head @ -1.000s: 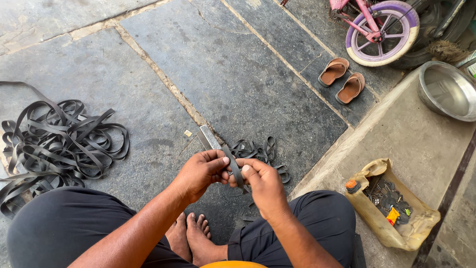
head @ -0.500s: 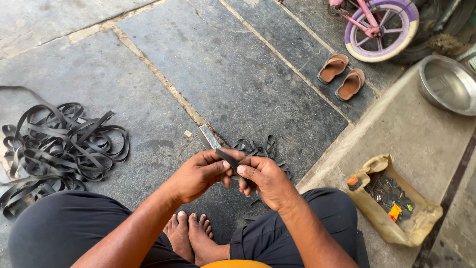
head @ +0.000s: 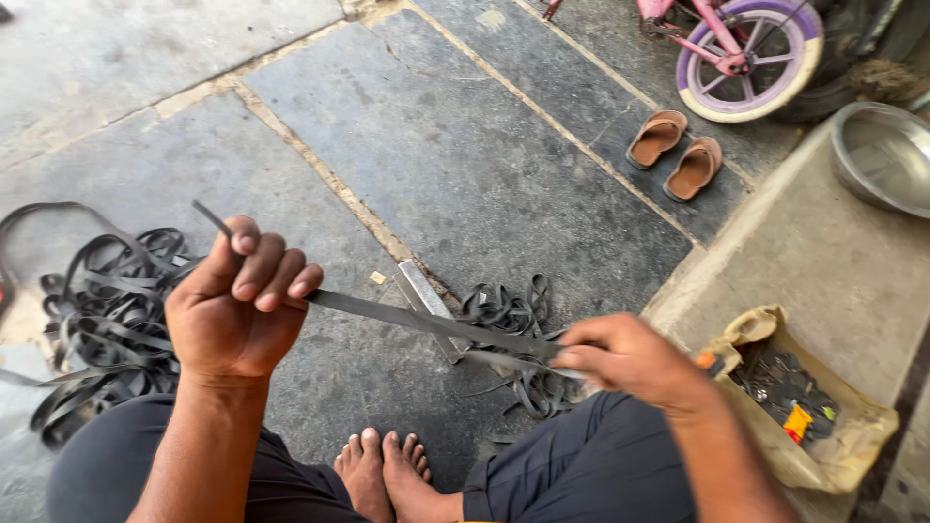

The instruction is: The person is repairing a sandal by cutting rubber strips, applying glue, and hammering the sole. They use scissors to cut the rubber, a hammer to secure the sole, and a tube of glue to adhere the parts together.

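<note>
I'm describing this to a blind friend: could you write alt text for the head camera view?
A seated, barefoot person stretches a dark rubber strip taut between the left hand and right hand, above a stone floor. A pile of strips lies to the left; sandals, a metal bowl and a small bicycle wheel lie beyond.

I sit on a grey stone-slab floor (head: 465, 165) in daylight; a raised concrete ledge (head: 833, 281) to my right, a small pink bicycle (head: 746, 48) beyond.

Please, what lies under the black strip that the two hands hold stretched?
Under the black strip, held between left hand and right hand, a flat metal bar lies on the stone floor. The strip and loose strips cover the bar's near end.
</note>
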